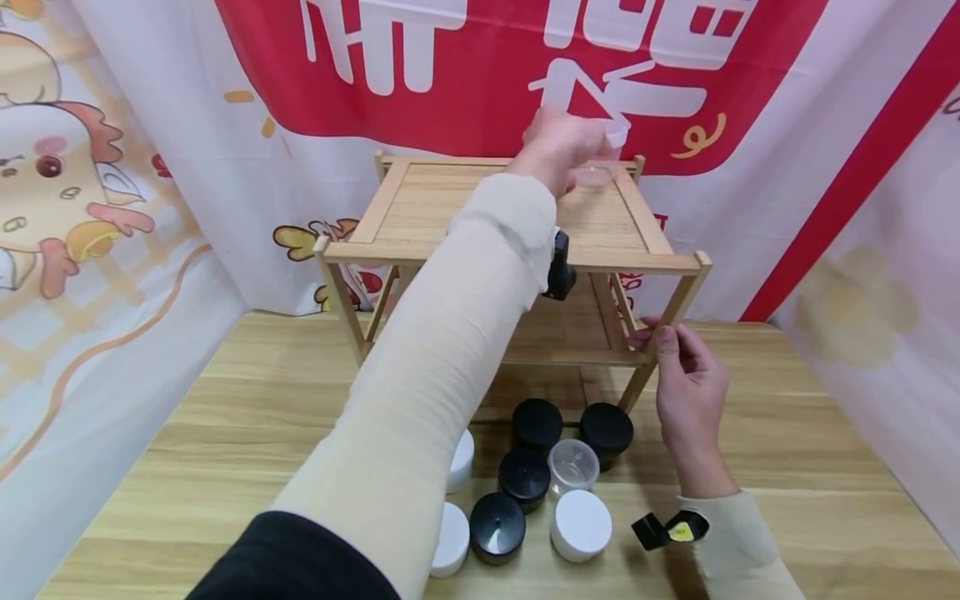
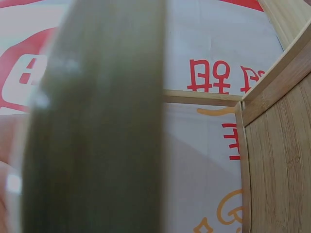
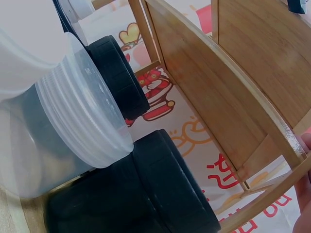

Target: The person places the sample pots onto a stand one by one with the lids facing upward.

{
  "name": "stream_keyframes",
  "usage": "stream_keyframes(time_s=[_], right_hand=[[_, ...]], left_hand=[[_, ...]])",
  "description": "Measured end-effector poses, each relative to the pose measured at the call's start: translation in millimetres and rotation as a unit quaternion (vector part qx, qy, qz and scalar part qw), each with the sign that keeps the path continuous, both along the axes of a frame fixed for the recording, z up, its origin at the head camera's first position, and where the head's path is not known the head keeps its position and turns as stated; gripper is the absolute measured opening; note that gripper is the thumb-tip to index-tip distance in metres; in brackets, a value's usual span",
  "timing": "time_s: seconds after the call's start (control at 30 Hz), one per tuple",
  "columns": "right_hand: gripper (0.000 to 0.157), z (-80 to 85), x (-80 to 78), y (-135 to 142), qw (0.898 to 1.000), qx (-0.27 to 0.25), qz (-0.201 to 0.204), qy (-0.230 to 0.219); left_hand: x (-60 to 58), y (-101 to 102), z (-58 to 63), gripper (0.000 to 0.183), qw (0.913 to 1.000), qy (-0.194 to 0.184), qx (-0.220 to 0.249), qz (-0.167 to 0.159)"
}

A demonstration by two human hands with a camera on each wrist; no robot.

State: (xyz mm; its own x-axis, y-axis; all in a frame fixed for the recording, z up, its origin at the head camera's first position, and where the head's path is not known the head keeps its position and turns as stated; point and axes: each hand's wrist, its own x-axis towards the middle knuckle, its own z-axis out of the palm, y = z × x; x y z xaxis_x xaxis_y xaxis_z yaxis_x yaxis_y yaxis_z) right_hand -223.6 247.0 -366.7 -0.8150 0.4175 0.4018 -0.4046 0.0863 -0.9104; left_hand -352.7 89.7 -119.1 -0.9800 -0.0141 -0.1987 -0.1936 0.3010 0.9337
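My left hand (image 1: pixel 558 146) holds a clear plastic jar (image 1: pixel 609 154) at the back right corner of the wooden rack's top shelf (image 1: pixel 442 208). The jar's base overlaps that corner in the head view, and my fingers partly cover its side. With thumb and curled fingers, my right hand (image 1: pixel 692 387) grips the rack's front right leg (image 1: pixel 681 302). At the right edge of the right wrist view, a bit of that hand (image 3: pixel 303 201) shows against the frame. A blurred dark upright strip (image 2: pixel 97 126) fills much of the left wrist view.
In front of the rack stand several black-lidded jars (image 1: pixel 498 527), white-lidded jars (image 1: pixel 581 525) and an open clear jar (image 1: pixel 573 467). My left forearm hides part of this group. The lower shelf (image 1: pixel 555 321) lies under the top one. A printed cloth (image 1: pixel 187 167) hangs behind.
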Motion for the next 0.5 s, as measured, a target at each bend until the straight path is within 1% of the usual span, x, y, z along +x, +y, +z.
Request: stream_keyframes(time_s=[0.07,0.23,0.37,0.5], right_hand=[[0.040,0.6,-0.1,-1,1.000,-0.005,0.003,0.004],[0.039,1.1,0.6,-3,1.000,-0.007,0.005,0.005],[0.040,0.3,0.7,-3,1.000,-0.015,0.005,0.009],[0.040,-1.1,0.1,-2,1.000,-0.021,0.010,0.015]], left_hand=[[1.7,-2,1.0,0.039,0.9999,0.005,-0.008,-0.003],[8.7,-5,4.4,0.047,0.9987,0.014,-0.046,-0.014],[17.3,-7,6.0,0.053,0.9973,0.020,-0.069,-0.016],[27.3,-15,7.8,0.058,0.9960,0.037,-0.081,-0.009]])
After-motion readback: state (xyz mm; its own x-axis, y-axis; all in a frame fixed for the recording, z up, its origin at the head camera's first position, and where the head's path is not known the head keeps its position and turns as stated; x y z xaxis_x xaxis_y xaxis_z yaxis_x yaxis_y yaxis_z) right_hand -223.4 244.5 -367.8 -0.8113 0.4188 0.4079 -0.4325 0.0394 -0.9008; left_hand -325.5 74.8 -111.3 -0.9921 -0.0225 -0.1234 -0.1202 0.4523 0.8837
